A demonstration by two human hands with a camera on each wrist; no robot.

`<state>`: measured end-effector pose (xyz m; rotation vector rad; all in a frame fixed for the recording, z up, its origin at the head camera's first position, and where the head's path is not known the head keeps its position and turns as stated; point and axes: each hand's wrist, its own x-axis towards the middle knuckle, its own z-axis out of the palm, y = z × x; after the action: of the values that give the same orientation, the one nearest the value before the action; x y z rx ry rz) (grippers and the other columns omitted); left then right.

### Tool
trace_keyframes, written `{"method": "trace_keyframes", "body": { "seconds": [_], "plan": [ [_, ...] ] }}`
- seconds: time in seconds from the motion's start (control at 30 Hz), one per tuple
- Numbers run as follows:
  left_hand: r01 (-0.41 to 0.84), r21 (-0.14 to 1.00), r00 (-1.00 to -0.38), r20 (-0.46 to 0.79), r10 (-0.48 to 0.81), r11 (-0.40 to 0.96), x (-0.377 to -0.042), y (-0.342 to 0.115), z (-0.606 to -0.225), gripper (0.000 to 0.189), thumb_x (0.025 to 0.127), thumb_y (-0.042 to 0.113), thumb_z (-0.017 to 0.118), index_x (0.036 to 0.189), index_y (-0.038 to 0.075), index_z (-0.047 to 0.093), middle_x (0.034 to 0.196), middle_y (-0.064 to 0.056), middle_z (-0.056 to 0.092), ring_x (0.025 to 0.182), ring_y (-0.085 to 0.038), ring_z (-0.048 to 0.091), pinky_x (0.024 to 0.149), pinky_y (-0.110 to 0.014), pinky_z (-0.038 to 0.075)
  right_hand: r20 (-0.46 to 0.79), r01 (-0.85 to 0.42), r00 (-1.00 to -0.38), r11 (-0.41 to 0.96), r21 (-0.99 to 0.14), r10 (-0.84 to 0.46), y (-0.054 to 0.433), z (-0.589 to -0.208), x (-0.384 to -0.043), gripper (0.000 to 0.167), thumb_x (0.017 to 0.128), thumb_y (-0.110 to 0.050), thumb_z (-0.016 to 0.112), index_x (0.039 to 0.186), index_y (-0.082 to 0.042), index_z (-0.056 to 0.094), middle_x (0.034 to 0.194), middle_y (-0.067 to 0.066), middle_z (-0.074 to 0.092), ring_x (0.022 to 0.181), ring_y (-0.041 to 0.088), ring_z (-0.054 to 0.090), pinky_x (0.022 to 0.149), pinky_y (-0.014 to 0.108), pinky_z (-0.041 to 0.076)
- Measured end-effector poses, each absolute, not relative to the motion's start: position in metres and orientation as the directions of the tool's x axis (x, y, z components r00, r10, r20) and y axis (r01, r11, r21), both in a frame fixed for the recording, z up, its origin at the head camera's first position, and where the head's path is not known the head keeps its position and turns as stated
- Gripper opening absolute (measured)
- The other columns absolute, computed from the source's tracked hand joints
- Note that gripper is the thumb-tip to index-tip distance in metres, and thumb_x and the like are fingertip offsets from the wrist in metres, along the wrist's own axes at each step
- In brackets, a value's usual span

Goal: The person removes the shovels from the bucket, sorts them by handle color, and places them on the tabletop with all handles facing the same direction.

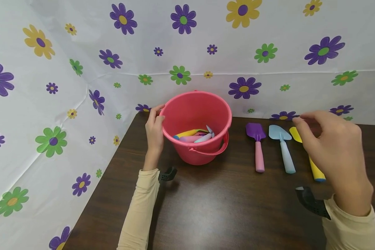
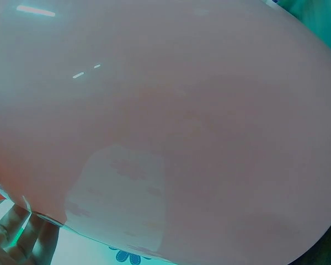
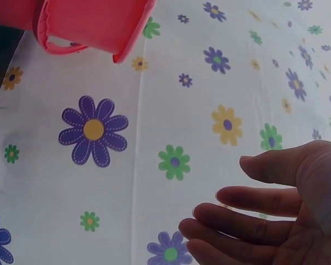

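Observation:
A pink bucket [image 1: 195, 152] stands upright on the table, several small garden tools [image 1: 193, 136] with yellow, pink and pale blue handles lying inside it. My left hand [image 1: 155, 130] grips the bucket's rim on its left side. Close up in the left wrist view, the bucket's wall [image 2: 171, 110] fills most of the picture, with the fingers [image 2: 22, 237] at its edge. To the right, my right hand [image 1: 337, 149] is raised over the yellow trowel [image 1: 316, 170], partly covering it in the head view. Its fingers are loosely bent and hold nothing in the right wrist view.
Between bucket and right hand lie a trowel with purple blade and pink handle [image 1: 258, 152] and a pale blue trowel [image 1: 285, 152]. The bucket's handle [image 1: 222, 149] hangs down at its front right. A white flowered sheet [image 1: 206, 62] lines the dark table's [image 1: 218, 208] back and left.

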<state>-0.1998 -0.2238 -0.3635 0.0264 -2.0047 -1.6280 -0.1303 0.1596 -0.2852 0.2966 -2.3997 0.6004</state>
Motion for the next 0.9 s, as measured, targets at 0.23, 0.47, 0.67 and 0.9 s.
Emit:
{"method": "trace_keyframes", "body": {
  "seconds": [0.23, 0.47, 0.67, 0.9],
  "plan": [
    [0.314, 0.910, -0.847, 0.398, -0.353, 0.272, -0.1999, -0.2242, -0.3634, 0.046, 0.094, 0.020, 0.048, 0.135, 0.006, 0.064, 0.122, -0.012, 0.067, 0.104, -0.026, 0.062, 0.086, -0.034, 0.055, 0.658, -0.398, -0.747, 0.853, -0.337, -0.089, 0.1543, -0.2833, -0.1266, 0.025, 0.092, -0.006, 0.073, 0.107, 0.014, 0.070, 0.096, 0.033, 0.070, 0.083, 0.047, 0.065, 0.071, 0.036, 0.038],
    [0.319, 0.911, -0.849, 0.397, -0.348, 0.262, -0.2007, -0.2250, -0.3649, 0.045, 0.095, 0.019, 0.048, 0.136, 0.006, 0.063, 0.122, -0.013, 0.066, 0.103, -0.026, 0.062, 0.085, -0.032, 0.055, 0.685, -0.437, -0.719, 0.843, -0.315, -0.117, 0.1532, -0.2844, -0.1260, 0.021, 0.090, -0.004, 0.075, 0.104, 0.012, 0.072, 0.093, 0.030, 0.070, 0.080, 0.043, 0.065, 0.070, 0.033, 0.037],
    [0.319, 0.913, -0.854, 0.393, -0.341, 0.253, -0.1990, -0.2246, -0.3644, 0.046, 0.095, 0.019, 0.048, 0.136, 0.007, 0.063, 0.122, -0.013, 0.066, 0.103, -0.025, 0.062, 0.084, -0.029, 0.055, 0.699, -0.454, -0.704, 0.834, -0.313, -0.122, 0.1522, -0.2856, -0.1265, 0.019, 0.090, -0.004, 0.074, 0.103, 0.011, 0.072, 0.091, 0.027, 0.071, 0.079, 0.041, 0.065, 0.069, 0.029, 0.034],
    [0.326, 0.909, -0.851, 0.401, -0.339, 0.258, -0.2000, -0.2241, -0.3645, 0.046, 0.095, 0.019, 0.048, 0.136, 0.006, 0.063, 0.123, -0.012, 0.066, 0.102, -0.024, 0.062, 0.084, -0.028, 0.055, 0.701, -0.458, -0.703, 0.830, -0.320, -0.118, 0.1514, -0.2859, -0.1263, 0.020, 0.090, -0.004, 0.075, 0.103, 0.011, 0.073, 0.093, 0.028, 0.071, 0.081, 0.042, 0.067, 0.070, 0.028, 0.035]
  ]
}}
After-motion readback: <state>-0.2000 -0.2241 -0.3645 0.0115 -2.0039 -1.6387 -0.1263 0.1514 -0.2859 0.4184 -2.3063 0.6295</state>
